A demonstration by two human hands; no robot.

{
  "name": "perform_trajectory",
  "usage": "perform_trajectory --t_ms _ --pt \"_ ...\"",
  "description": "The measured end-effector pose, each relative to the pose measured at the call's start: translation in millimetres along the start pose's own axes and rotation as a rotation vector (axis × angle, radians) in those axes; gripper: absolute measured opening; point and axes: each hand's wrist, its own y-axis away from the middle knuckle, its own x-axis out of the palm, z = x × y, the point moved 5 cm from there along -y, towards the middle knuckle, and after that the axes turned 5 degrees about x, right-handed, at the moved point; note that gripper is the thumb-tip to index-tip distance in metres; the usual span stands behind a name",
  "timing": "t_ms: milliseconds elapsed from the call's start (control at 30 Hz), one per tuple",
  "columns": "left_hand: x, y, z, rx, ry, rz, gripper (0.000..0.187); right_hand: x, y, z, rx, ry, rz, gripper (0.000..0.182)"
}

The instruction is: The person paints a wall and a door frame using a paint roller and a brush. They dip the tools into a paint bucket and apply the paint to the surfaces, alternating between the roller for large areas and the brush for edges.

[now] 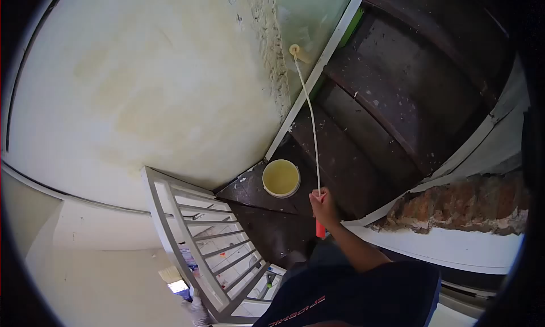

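The right hand has its grip wrapped around the long roller pole, whose roller touches the wall above the paint bucket on the stairs.

One bare hand and bare forearm visible, no glove, no watch seen. Dark navy short-sleeved shirt, loose fit, sleeve ends above the elbow. Small red lettering on the shirt's lower edge, too small to read.
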Motion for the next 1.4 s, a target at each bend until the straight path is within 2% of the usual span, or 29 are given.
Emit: perform_trajectory --t_ms 33,67,100,167,200,267,333,367,433,567,633,700,767,800,867,900,933,967,1033,1067,1167,1233,1300,1333,1367,1400 --pt "4 2 -16 0.028 -0.02 -0.022 0.024 2 -13 7 -0.066 0.045 0.001 0.017" --pt "1 -2 3 -0.043 0.024 0.014 0.02 5 -25 9 -0.134 0.091 -0.003 0.016" --pt "8 2 -17 -0.048 0.083 -0.008 0.021 11 -45 -6 -0.183 0.083 -0.027 0.014" --pt "-4 -5 8 -0.013 -0.069 -0.036 0.019 11 -60 12 -0.109 0.07 -0.064 0.019" --pt "2 -1 -15 0.037 -0.109 -0.053 0.018 13 -70 27 -0.147 0.005 -0.085 0.018" --pt "-3 -7 7 0.049 -0.048 -0.044 0.024 8 -94 72 -0.187 -0.055 -0.113 0.016" --pt "-4 -7 14 0.017 -0.021 -0.006 0.029 7 -104 111 0.039 -0.081 -0.065 0.014" --pt "-8 -8 22 0.004 -0.042 -0.021 0.025 9 -105 97 0.042 -0.085 -0.067 0.014" --pt "-7 -7 13 -0.005 -0.074 -0.014 0.022 21 -103 57 -0.159 -0.033 -0.104 0.015" --pt "-2 -4 5 0.02 -0.034 -0.065 0.017 44 -45 -7 -0.277 0.057 -0.166 0.016" --pt "-4 -5 6 0.016 -0.072 -0.061 0.018 51 -44 -4 -0.342 0.054 -0.184 0.016" --pt "-6 -6 13 -0.038 -0.075 -0.034 0.019 54 -76 28 -0.442 0.044 -0.229 0.016" --pt "0 -4 -7 0.045 -0.075 -0.029 0.026 48 -119 70 -0.279 -0.201 -0.134 0.016" --pt "8 1 -21 0.054 0.096 -0.02 0.033 37 -126 103 -0.295 -0.198 -0.141 0.016" --pt "3 -4 -5 0.023 0.048 -0.016 0.039 23 -128 145 0.009 -0.243 -0.073 0.019" --pt "2 -5 -3 0.017 0.051 -0.039 0.041 25 -130 137 -0.011 -0.251 -0.079 0.019" --pt "-4 -19 40 0.034 0.204 -0.016 0.046 25 -134 110 -0.149 -0.2 -0.148 0.019" --pt "-3 -20 32 0.044 0.218 -0.015 0.046 24 -129 89 -0.284 -0.146 -0.217 0.019" --pt "-6 0 -5 -0.118 -0.262 0.066 0.032 27 -102 46 -0.203 -0.042 -0.173 0.019" --pt "5 7 -34 0.004 0.01 0.053 0.028 28 -86 27 -0.163 0.03 -0.171 0.019" --pt "3 10 -46 -0.023 -0.102 0.025 0.027 27 -63 17 -0.153 0.103 -0.15 0.018" --pt "0 1 -11 -0.071 -0.087 0.024 0.029 25 -63 15 -0.186 0.103 -0.139 0.018" --pt "1 -5 1 0.049 0.172 -0.09 0.044 24 -76 4 -0.122 0.128 -0.141 0.018" --pt "2 -1 -13 0.155 0.065 -0.111 0.039 27 -76 2 -0.145 0.042 -0.134 0.019" --pt "1 -6 -2 0.154 0.063 -0.113 0.039 29 -76 0 -0.143 0.043 -0.131 0.019" --pt "2 -11 -4 0.169 0.063 -0.138 0.031 29 -74 2 -0.156 0.023 -0.134 0.019"
